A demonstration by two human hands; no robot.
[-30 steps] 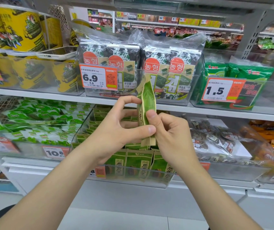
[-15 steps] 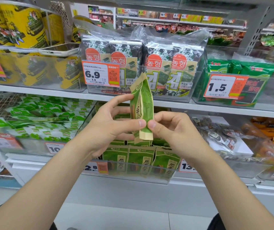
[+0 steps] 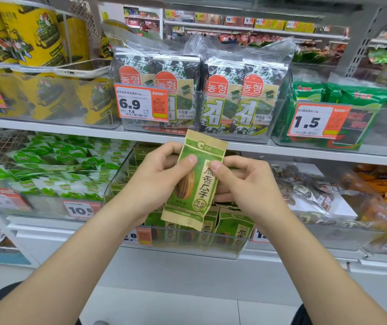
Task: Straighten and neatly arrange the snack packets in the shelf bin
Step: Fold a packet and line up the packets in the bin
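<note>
Now | left hand (image 3: 155, 184) + right hand (image 3: 248, 193) pinch packet (image 3: 193, 184) | bin (image 3: 231, 253) behind, seemingly full

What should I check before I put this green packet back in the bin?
1. Both the left hand and the right hand pinch the packet: ok.
2. Its front faces out: ok.
3. It stands straight up: not ok, its top leans right.
4. The front packets in the bin stand up: ok.
5. A free slot in the bin: cannot tell, the hands hide it.
</note>
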